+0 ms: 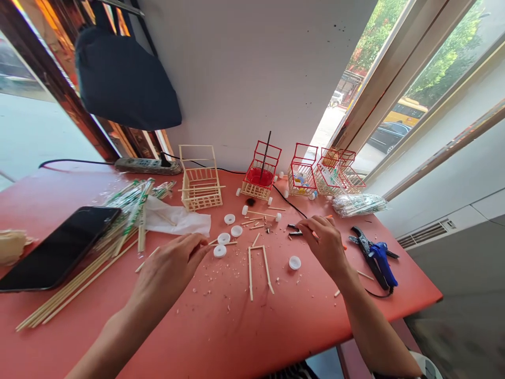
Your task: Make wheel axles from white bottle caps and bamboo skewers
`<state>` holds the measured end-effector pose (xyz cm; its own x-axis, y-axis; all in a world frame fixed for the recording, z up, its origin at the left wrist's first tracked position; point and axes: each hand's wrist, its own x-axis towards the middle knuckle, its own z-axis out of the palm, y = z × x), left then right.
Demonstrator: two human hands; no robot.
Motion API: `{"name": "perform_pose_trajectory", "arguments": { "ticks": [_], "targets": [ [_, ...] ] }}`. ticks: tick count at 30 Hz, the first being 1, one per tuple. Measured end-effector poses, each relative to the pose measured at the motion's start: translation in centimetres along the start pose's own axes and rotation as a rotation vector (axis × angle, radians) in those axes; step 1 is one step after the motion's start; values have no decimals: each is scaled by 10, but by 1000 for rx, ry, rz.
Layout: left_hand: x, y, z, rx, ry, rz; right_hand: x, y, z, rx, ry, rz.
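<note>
Frame of pale wooden sticks [250, 271], U-shaped, lies between left hand [173, 263] and right hand [325, 239], legs toward the person.
Left seemingly pinches a slim pale stick [213, 242]; right is at black prongs [295, 233], grip unclear.

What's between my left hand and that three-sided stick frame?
In the head view, white caps and a thin stick show between the left hand and the frame.

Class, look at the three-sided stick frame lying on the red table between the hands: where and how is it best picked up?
Probably pinch the frame mid-crossbar, coming down from above on the person's side: it lies flat, its crossbar joins both legs, and the gap between them opens toward the person, leaving room for fingers.
</note>
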<state>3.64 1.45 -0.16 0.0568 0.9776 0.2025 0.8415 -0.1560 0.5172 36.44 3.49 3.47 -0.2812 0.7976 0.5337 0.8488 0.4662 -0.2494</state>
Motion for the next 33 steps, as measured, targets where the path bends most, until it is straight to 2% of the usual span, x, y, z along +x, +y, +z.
{"name": "perform_pose_trajectory", "arguments": {
  "ticks": [3, 6, 9, 11, 14, 18, 21, 23, 25, 29, 31, 33],
  "targets": [
    [10, 5, -2, 118, -165, 52, 10, 3, 7, -6, -16, 28],
    [15, 14, 4, 215, -253, 101, 10, 7, 18, 1, -28, 67],
    [17, 15, 16, 239, -188, 140, 2, 11, 22, 14, -36, 92],
    [17, 10, 25, 191, -111, 155, -2, 16, 17, 45, 16, 126],
    [14, 1, 34, 129, -13, 126, -5, 28, -1, 143, 209, 252],
    [11, -6, 33, 83, 51, 104, -8, 50, -27, 319, 616, 452],
    [13, -6, 22, 80, 97, 70, -9, 65, -38, 607, 858, 429],
    [17, -8, 10, 100, 143, 31, -9, 71, -41, 724, 921, 386],
    [19, -14, -5, 124, 139, -14, -7, 72, -40, 747, 933, 372],
    [11, -36, -31, 112, 93, -79, -5, 59, -28, 624, 885, 361],
    [1, -44, -34, 70, 64, -62, -6, 47, -21, 520, 801, 345],
    [-8, -46, -29, 66, 34, -43, -8, 34, -16, 437, 673, 312]
  ]
}}
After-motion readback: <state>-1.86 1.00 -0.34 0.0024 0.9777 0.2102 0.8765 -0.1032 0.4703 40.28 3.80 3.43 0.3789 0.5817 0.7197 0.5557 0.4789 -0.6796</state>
